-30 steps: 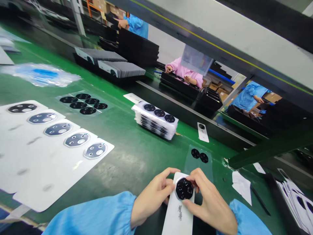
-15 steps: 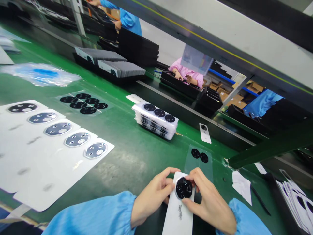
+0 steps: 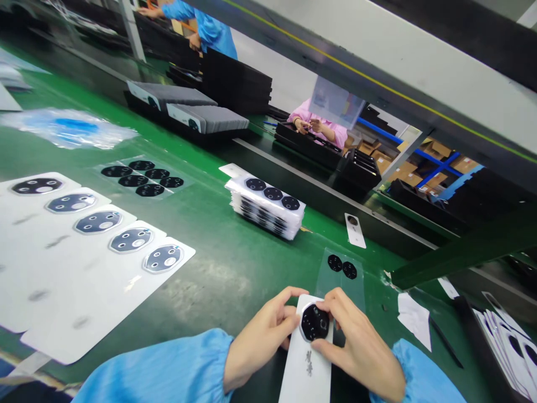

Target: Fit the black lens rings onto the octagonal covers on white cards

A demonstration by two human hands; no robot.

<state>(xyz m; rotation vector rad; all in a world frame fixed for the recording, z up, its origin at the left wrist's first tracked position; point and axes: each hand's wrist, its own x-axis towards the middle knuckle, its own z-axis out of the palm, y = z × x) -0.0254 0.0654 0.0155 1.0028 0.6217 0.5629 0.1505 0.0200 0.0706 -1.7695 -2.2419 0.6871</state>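
Note:
A white panel (image 3: pixel 305 372) with small dark writing lies between my hands at the bottom centre. Near its top is a round black disc (image 3: pixel 314 323) with small holes. My left hand (image 3: pixel 265 338) pinches the panel's left edge beside the disc. On the other side, my right hand (image 3: pixel 358 347) has its thumb and index finger on the disc's right rim. A clear sheet (image 3: pixel 342 288) with two black discs lies just beyond my hands. Further back stands a stack of film sheets (image 3: pixel 265 207) with black discs on top.
Large white panels (image 3: pixel 104 291) with grey discs lie at left, near a sheet of several black discs (image 3: pixel 150 184). A green post (image 3: pixel 457 246) and a tray of panels (image 3: pixel 503 341) are at right. Across the line, a person in pink (image 3: pixel 321 126) works.
My hands and the panel have hardly moved. The small white panel on the far strip has shifted slightly right. The blue sleeve at the far right has mostly left view.

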